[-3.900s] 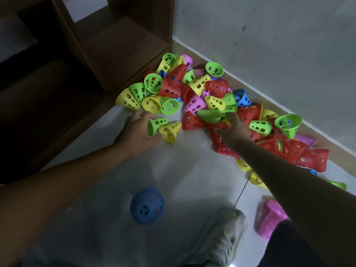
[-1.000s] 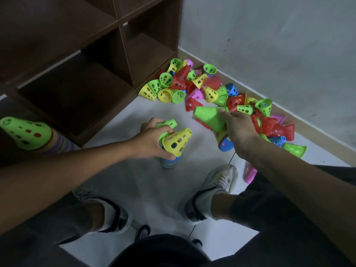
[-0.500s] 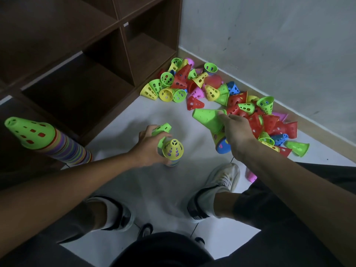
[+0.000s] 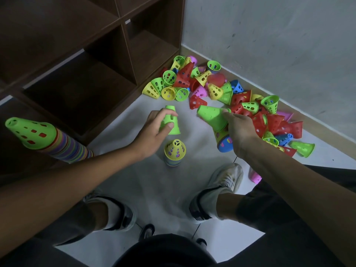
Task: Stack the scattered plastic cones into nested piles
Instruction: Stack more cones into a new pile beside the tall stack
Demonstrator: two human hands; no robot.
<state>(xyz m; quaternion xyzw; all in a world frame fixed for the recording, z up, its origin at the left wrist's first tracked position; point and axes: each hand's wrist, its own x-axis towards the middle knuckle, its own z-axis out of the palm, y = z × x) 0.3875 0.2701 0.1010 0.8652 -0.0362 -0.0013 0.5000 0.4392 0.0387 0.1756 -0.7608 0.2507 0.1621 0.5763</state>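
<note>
My left hand (image 4: 154, 130) grips a green cone (image 4: 170, 120) just above the floor. Below it a short nested pile topped by a yellow cone (image 4: 175, 150) stands upright on the floor, free of either hand. My right hand (image 4: 238, 130) holds a tilted nested stack with a green cone (image 4: 212, 117) on top and a blue one at its base (image 4: 224, 146). A heap of scattered red, green, yellow, pink and blue cones (image 4: 242, 101) lies along the wall behind both hands.
A tall nested pile topped with a green cone (image 4: 32, 133) leans at the left by the dark wooden shelf unit (image 4: 107, 60). My two shoes (image 4: 223, 182) stand on the pale floor. A pink cone (image 4: 255, 177) lies beside the right shoe.
My left hand has let go of the yellow-topped pile, which now stands on the floor, and lifted the green cone away and up. The right hand's stack barely moved.
</note>
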